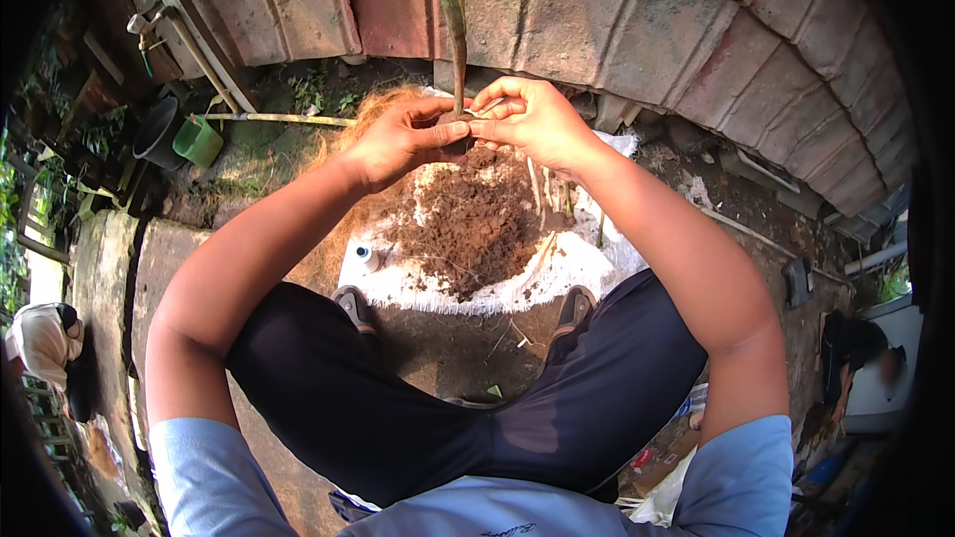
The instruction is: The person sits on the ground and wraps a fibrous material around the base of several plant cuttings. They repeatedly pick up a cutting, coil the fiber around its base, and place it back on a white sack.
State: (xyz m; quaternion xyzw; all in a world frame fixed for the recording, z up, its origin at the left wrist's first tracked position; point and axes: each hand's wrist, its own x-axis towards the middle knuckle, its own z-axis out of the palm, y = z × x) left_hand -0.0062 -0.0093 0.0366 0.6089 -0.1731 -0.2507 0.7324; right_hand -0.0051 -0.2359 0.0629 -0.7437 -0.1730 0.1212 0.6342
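An upright plant cutting [457, 40], with a brown stem and a green, cut leafy top, stands between my hands above the soil. My left hand [408, 142] is closed round its lower stem, thumb and fingers pressed together. Against the other side of the stem, my right hand [532, 124] pinches with thumb and forefinger; a thin pale bit shows there, too small to name. Below both hands, a heap of loose brown soil [468, 224] lies on a white woven sack [398, 283]. The cutting's lower end is hidden by my fingers.
A white spool [366, 257] rests on the sack's left side, near brown hairlike fibre [323, 229]. Thin sticks [545, 199] lie right of the soil. Roof tiles [557, 10] border the far side. Green [198, 140] and dark buckets [157, 132] stand left. Other people [45, 343] are at both edges.
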